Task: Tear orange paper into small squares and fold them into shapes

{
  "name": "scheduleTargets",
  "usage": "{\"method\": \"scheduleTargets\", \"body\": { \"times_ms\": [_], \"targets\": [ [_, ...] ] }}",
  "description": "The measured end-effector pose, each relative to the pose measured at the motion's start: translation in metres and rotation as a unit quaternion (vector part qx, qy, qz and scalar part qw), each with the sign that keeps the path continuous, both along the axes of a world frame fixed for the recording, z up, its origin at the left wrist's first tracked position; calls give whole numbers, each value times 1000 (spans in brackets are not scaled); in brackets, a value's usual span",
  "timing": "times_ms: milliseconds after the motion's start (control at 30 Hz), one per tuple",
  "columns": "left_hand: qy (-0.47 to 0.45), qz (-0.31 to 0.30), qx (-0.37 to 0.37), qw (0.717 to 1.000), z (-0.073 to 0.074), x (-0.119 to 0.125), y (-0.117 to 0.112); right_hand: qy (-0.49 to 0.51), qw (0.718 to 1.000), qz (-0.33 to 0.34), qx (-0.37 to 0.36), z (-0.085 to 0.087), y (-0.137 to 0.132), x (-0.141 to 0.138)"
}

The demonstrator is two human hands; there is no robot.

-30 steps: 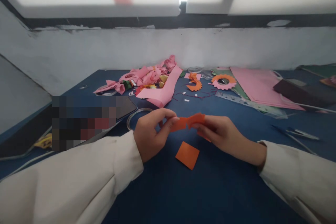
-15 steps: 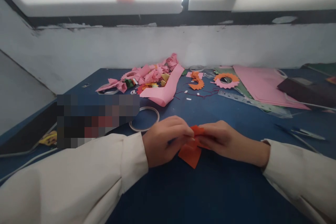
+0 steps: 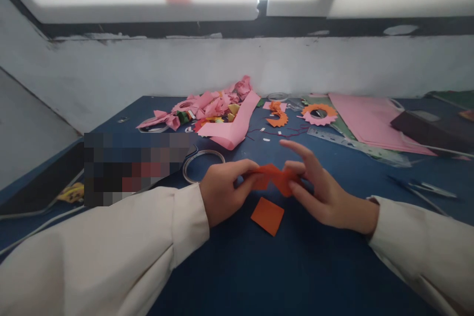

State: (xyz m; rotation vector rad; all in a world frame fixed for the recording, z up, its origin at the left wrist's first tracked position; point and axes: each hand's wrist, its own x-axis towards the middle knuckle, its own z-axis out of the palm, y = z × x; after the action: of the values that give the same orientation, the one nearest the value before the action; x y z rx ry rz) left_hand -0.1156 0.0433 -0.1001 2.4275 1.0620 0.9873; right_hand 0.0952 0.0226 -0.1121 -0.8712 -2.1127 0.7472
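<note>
Both hands hold a small folded orange paper piece [image 3: 274,177] just above the blue table [image 3: 259,266]. My left hand [image 3: 222,192] pinches its left end between thumb and fingers. My right hand [image 3: 318,190] grips its right end, with the index finger stretched out and up. A loose orange paper square [image 3: 267,215] lies flat on the table right below the hands. White sleeves cover both arms.
A clear tape ring [image 3: 203,164] lies left of the hands. A pile of pink paper scraps [image 3: 218,113], orange cut rings [image 3: 318,113], a ruler [image 3: 355,145] and pink sheets [image 3: 370,121] lie at the back. Scissors [image 3: 425,188] lie at right.
The hands dropped close to the table over the orange square, then rose again. The held piece is spread between them, and my right index finger has lifted.
</note>
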Motion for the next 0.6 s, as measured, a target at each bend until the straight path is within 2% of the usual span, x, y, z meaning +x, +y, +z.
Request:
{"method": "scheduleTargets", "body": {
  "times_ms": [67,133,300,400,500,600],
  "targets": [
    [13,18,-6,1000,1,0,1,38,997,-61,38,-5,3,-1],
    [24,25,-3,999,1,0,2,56,992,-94,58,-8,5,-2],
    [37,10,1,999,1,0,3,0,990,-116,81,-4,7,-3],
    [54,-22,0,998,1,-1,2,-34,985,-134,99,-1,7,-3],
    [81,-49,-6,995,0,-1,2,-41,987,-116,107,0,8,-2],
    [97,-44,-4,994,0,-1,3,-32,987,-106,114,-2,8,-3]
  ]
}}
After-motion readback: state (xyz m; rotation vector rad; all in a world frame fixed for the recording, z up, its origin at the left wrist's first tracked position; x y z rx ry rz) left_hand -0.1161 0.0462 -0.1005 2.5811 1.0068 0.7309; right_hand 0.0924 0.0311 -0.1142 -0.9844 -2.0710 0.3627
